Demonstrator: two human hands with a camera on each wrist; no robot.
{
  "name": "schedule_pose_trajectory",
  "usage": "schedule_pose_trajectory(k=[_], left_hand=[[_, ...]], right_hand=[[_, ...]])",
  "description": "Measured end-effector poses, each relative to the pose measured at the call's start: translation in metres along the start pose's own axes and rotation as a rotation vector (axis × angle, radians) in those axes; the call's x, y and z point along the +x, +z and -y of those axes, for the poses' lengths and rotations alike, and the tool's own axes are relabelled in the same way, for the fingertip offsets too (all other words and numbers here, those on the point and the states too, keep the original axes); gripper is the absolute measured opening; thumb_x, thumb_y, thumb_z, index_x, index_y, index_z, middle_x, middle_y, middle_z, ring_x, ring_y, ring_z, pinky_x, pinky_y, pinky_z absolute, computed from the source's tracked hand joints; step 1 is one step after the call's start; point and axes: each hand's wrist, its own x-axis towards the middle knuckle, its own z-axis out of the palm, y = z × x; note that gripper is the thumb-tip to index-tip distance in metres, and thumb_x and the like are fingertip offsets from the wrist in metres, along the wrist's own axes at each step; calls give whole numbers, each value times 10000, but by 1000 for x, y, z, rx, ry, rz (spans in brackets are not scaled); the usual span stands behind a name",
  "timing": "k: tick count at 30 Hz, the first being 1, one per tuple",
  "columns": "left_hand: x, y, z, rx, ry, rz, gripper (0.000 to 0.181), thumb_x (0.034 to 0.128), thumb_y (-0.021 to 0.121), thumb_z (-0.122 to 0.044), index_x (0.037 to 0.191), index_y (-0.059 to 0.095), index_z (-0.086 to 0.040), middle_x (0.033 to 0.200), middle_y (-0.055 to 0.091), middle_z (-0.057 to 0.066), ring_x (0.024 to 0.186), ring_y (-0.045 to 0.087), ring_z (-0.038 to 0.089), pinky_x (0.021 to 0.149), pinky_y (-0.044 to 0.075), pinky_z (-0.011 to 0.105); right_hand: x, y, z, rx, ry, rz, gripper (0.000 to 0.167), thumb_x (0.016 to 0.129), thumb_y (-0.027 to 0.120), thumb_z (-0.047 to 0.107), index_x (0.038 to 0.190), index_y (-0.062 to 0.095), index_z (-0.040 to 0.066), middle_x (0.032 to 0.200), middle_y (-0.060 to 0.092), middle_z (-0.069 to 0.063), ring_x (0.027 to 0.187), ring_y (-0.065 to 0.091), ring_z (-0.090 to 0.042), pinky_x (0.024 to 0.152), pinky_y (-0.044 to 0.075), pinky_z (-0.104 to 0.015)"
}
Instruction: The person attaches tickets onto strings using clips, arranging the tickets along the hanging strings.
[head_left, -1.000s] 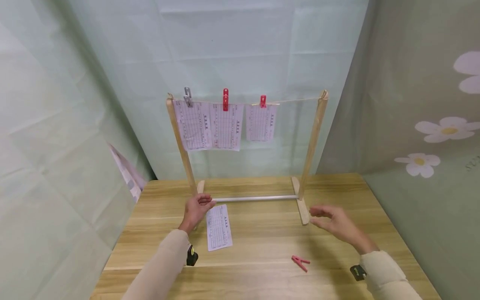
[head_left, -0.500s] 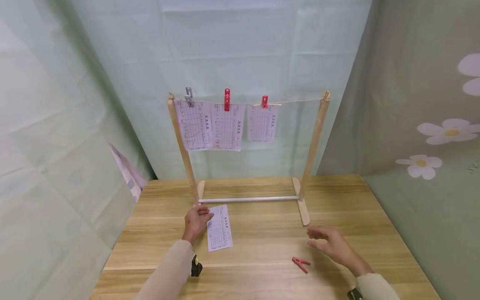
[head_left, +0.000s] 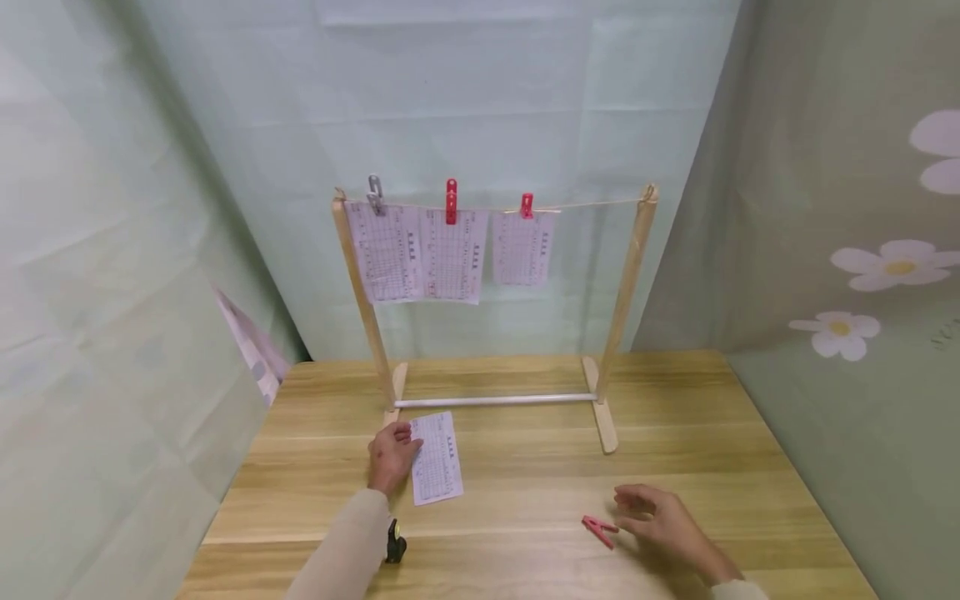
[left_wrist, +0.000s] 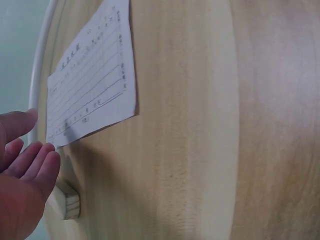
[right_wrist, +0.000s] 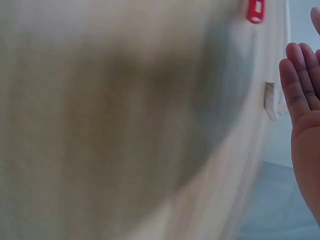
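Note:
My left hand (head_left: 392, 458) is at the left edge of a printed paper slip (head_left: 437, 462) lying on the table. In the left wrist view, thumb and fingers stand apart by the slip's (left_wrist: 92, 80) corner; whether they touch it I cannot tell. My right hand (head_left: 660, 521) hovers just right of a pink clothespin (head_left: 600, 531), its fingers loosely bent and holding nothing. The right wrist view shows that hand (right_wrist: 305, 110) with fingers extended, and the clothespin's end (right_wrist: 256, 11) at the top.
Beyond the hands stands a wooden frame (head_left: 625, 300) with a string (head_left: 592, 203) across its top. Three slips hang there under a grey clip (head_left: 376, 197), a red clip (head_left: 452, 202) and a smaller red clip (head_left: 527, 206). A white rod (head_left: 495, 400) joins the feet.
My left hand has come down and nearer to the lying slip's left edge. The right hand has lowered toward the clothespin from beside the frame's right foot. Slip and clothespin have stayed put.

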Motion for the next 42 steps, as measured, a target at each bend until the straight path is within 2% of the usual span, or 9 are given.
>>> schedule_pose_trajectory(k=[4,9,12,18,25,33,37,42], left_hand=[[-1,1,3,41,-19,-2,349,829,743,29,1147,633,124,1070,678,280,1005,651,390,881,537,469],[-3,5,5,69,-13,-10,383,805,761,23,1156,637,113,1050,689,259,968,663,365,854,541,468],[-5,8,4,79,-7,-11,403,782,785,22,1148,638,103,1031,690,245,943,660,353,831,539,474],[-10,12,1,85,-44,-4,443,771,808,2,1162,615,84,1054,669,235,947,641,354,824,522,482],[-13,16,-1,127,-45,21,471,720,829,16,1122,591,71,947,614,154,885,556,319,750,458,436],[-12,18,-4,166,-25,54,478,694,792,111,1135,613,76,923,655,159,853,612,303,779,500,455],[-13,19,-5,186,-1,76,463,677,790,108,1108,625,83,898,666,156,827,635,297,771,513,455],[-15,18,-4,191,21,81,402,671,784,101,1052,656,79,879,669,139,809,635,278,756,514,435]], right_hand=[[-6,8,-8,-8,9,19,448,818,824,124,1154,648,-113,1033,718,-198,929,694,-140,808,570,-279],[-9,14,-15,-39,9,30,464,793,847,152,1146,660,-83,1043,719,-172,938,681,-110,806,566,-270],[-11,15,-15,-44,26,59,499,776,862,187,1157,663,-68,1056,717,-157,943,671,-106,807,562,-268],[-10,16,-11,-70,91,132,535,762,874,252,1188,675,-2,1095,713,-77,976,651,-102,836,537,-253],[-8,16,-16,-116,1,112,465,779,861,163,1172,678,-4,1073,711,-64,974,636,-88,842,536,-270],[-5,20,-16,-156,-118,65,471,769,874,220,1143,682,9,1014,702,-9,933,623,-82,812,534,-278],[-3,22,-17,-209,-135,60,411,778,865,169,1120,685,29,990,681,26,905,605,-69,792,528,-287],[-1,21,-15,-237,-91,89,393,804,842,174,1138,681,42,1008,668,65,929,613,-88,826,536,-320]])
